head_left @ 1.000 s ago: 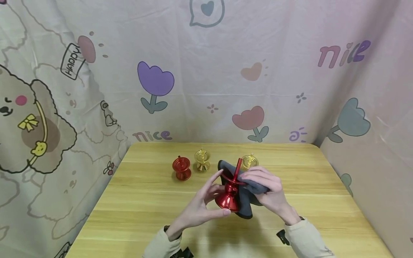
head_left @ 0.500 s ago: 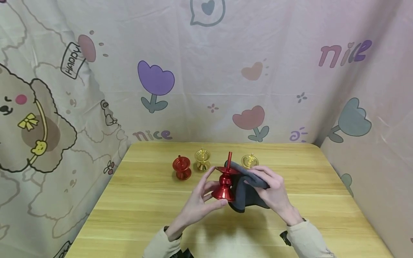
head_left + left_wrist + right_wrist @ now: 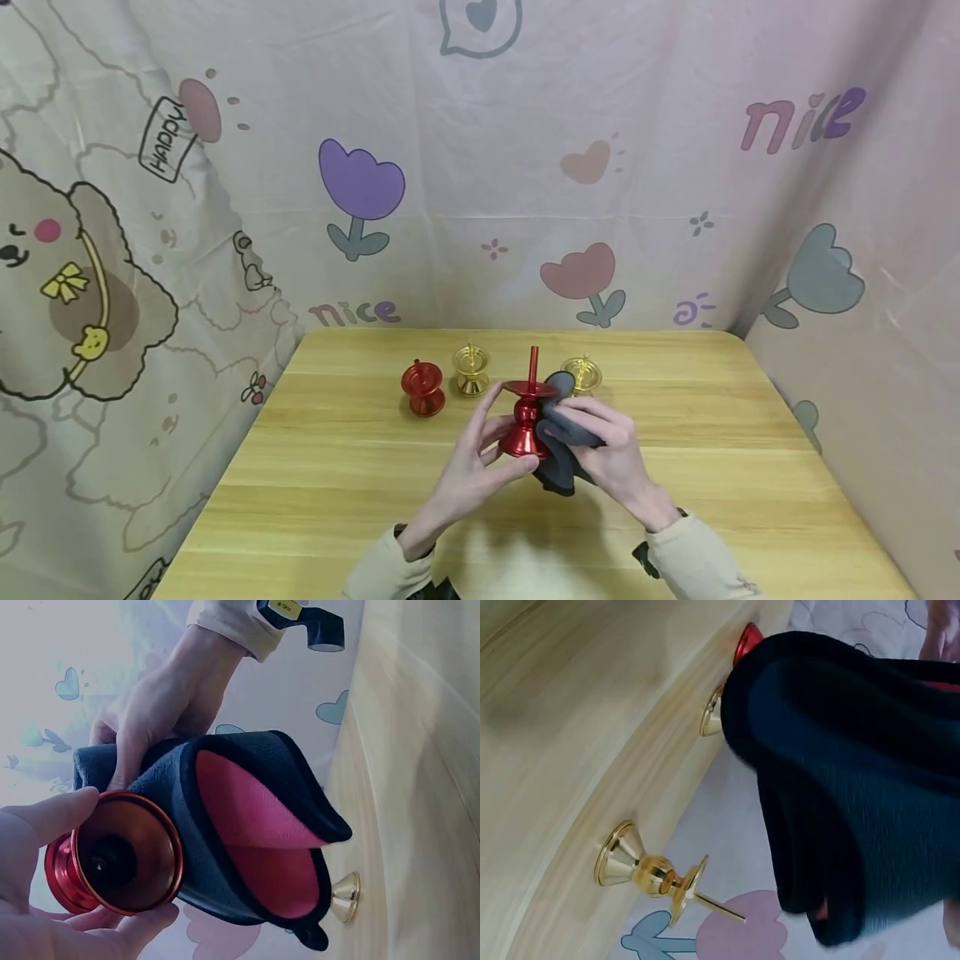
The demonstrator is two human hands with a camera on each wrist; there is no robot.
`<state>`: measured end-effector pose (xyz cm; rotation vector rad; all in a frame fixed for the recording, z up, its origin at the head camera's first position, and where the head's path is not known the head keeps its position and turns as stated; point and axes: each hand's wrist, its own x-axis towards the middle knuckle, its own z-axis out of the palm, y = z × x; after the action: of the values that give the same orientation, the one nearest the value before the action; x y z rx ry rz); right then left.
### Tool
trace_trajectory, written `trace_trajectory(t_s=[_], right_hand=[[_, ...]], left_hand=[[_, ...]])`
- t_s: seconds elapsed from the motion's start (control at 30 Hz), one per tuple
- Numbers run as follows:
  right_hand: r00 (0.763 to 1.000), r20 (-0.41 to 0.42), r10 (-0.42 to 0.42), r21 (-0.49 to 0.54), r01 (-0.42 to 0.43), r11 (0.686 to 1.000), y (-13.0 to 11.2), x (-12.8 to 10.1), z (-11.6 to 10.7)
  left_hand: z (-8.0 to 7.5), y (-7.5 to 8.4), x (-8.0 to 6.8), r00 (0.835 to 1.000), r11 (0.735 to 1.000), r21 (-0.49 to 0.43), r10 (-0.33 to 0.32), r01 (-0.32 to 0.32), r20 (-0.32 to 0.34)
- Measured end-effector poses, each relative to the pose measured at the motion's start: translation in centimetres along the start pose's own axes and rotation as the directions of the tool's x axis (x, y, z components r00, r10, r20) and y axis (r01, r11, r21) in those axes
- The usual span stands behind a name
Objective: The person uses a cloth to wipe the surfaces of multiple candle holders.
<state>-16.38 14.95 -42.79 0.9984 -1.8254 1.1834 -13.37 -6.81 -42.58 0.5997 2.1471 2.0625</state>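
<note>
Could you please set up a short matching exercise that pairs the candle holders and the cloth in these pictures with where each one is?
Things:
1. tall red candle holder
2. dark cloth
3. small red candle holder
4. gold candle holder

Places:
A. stands on the table, leftmost of the row
B. held by the left hand above the table
C. stands on the table just right of the small red one
D. gripped by the right hand, pressed against the tall red holder

Pairs: 1-B, 2-D, 3-A, 4-C
</note>
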Motion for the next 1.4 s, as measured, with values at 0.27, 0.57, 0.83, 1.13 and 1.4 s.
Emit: trace_trajectory(t_s=[0.27,0.57,0.83,1.13,1.4], right_hand=[[0.973,0.187,0.133,0.203,-0.171,0.964,0.5,-0.3,-0.7],[0.994,0.107,0.036,0.125,-0.049,0.991,0.5,-0.7,-0.4],[0.999,0.036,0.022,0.207,-0.029,0.978,0.9,-0.5,-0.2],[0.999,0.007,0.052,0.246,-0.052,0.968,1.7,-0.9,-0.2],[1.000,-0.018,-0.013,0.186,0.016,0.982,0.9,-0.4,0.1]], left_hand=[[-0.1,0.1,0.1,1.000,1.000,0.003,0.002,-0.002,-0.019],[0.1,0.0,0.3,1.000,1.000,0.024,0.006,-0.006,-0.004],[-0.1,-0.1,0.4,0.998,0.999,-0.049,0.005,-0.002,0.061],[0.2,0.1,0.1,0.994,0.997,-0.077,0.018,-0.010,0.112],[0.6,0.3,0.3,0.999,1.000,-0.009,0.021,-0.021,-0.027]])
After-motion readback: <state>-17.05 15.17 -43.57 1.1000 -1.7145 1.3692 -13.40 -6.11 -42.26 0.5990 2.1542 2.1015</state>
